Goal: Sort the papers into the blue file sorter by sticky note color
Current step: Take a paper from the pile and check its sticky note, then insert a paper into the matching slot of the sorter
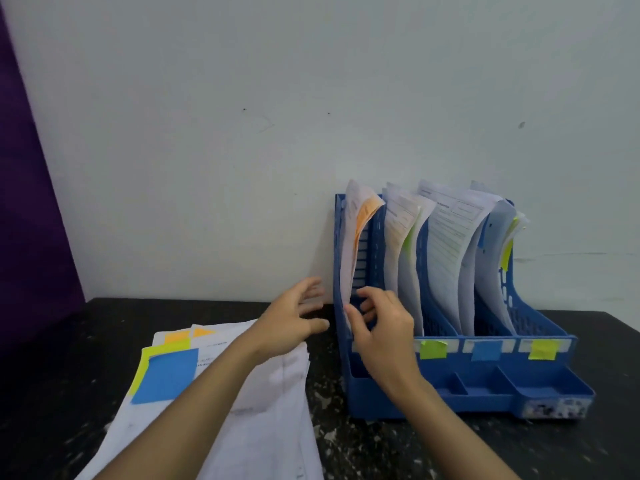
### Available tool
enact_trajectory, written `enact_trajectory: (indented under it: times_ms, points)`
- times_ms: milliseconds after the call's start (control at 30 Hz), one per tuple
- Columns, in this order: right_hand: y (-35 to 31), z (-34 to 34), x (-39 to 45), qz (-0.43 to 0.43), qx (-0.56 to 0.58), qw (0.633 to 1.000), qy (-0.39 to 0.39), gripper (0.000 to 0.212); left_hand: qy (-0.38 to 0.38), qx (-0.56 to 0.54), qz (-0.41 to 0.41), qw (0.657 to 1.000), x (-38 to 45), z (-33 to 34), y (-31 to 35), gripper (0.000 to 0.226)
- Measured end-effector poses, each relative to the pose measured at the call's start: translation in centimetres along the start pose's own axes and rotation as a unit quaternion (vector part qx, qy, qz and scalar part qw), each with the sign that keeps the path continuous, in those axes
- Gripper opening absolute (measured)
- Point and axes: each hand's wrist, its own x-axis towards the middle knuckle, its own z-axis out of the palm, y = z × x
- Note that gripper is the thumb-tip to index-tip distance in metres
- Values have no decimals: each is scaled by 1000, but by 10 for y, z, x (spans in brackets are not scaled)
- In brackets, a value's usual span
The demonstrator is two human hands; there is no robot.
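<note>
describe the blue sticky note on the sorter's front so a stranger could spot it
Start at the blue file sorter against the wall on the right of the dark table. Along its front label strip sit three visible notes; the blue sticky note is the middle one, flanked by a green note and a yellow note.

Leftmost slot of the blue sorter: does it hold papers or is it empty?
Holds papers. White sheets with an orange note stand curved in it; the right hand pinches their lower edge.

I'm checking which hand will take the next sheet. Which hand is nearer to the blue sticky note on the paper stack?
Left. The left hand hovers above the stack, up and right of the blue sticky note. The right hand is farther right, at the file sorter.
</note>
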Motion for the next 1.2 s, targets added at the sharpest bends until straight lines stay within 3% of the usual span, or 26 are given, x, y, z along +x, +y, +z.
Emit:
enact_trajectory:
  times_ms: [67, 167, 400, 533, 700, 833, 1033, 1200]
  points:
    - [-11, 3, -11, -17, 40, 999, 17, 17, 35, -28, 10, 999, -18, -6, -7, 58]
    - [-30, 14, -29, -21, 90, 996, -18, 16, 92, -46, 36, 994, -51, -14, -19, 44]
    - [-55, 55, -73, 107, 144, 974, -142, 17, 198, -5, 0, 980, -108, -39, -64, 41]
    - [-53, 74, -90, 132, 77, 972, -181, 18, 235, -10, -25, 972, -122, -56, -90, 40]
    - [-45, 87, -101, 162, -24, 978, -131, 23, 325, 107, -108, 933, -130, -66, -115, 37]
    - [-45, 86, -100, 190, -44, 965, -175, 40, 273, 242, -199, 910, -134, -69, -125, 47]
    - [-44, 77, -89, 256, 65, 956, -129, 49, 302, 57, -177, 935, -125, -69, -121, 41]
    - [-43, 66, -74, 225, 166, 955, -103, 16, 369, 68, -153, 914, -119, -69, -119, 43]
